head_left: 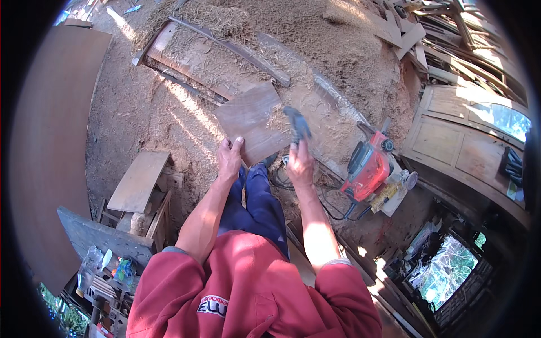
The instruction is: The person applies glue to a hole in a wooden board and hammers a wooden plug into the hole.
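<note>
My left hand [230,156] grips a thin brown wooden board [248,121] by its near left corner, thumb on top. The board is held out in front of my legs, and some pale wood shavings [278,119] lie at its right side. My right hand [300,164] is closed around a dark blue-grey hand tool [298,125] beside the board's right edge. That tool is blurred, so its exact kind cannot be made out.
A red power tool [367,169] with a black cord stands to the right. Wooden cabinet doors [451,129] and stacked timber [451,50] are beyond it. At left are a large panel [56,141] and a low wooden board [138,183]. Sawdust and shavings cover the ground.
</note>
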`<state>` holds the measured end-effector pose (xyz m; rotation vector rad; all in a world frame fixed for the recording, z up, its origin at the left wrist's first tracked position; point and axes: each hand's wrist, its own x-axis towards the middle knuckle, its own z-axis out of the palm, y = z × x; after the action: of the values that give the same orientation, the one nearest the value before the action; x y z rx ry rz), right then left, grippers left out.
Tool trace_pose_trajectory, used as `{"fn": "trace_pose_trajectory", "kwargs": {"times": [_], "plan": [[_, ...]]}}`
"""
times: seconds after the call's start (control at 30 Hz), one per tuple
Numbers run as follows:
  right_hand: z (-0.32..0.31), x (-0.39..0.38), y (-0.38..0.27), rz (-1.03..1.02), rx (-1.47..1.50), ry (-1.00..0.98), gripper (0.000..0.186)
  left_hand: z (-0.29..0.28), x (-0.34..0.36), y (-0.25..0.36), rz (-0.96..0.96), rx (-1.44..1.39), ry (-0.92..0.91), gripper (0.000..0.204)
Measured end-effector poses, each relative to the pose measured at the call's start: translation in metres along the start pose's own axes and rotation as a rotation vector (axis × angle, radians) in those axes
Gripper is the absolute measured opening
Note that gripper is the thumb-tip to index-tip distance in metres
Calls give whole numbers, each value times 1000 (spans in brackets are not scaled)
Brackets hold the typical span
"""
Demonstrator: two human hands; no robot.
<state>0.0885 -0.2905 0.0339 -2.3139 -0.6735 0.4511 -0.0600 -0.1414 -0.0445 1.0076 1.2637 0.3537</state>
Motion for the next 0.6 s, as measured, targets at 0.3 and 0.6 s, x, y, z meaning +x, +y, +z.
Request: {"fn": "trace_pose_trajectory", "kwargs": {"times": [0.3, 0.6], "plan": [[2, 3, 5, 67, -105, 0, 46, 10, -6, 8, -32, 85, -5, 36], [-6, 2, -4, -7, -78, -11, 45, 5, -2, 15, -31, 124, -5, 32]]}}
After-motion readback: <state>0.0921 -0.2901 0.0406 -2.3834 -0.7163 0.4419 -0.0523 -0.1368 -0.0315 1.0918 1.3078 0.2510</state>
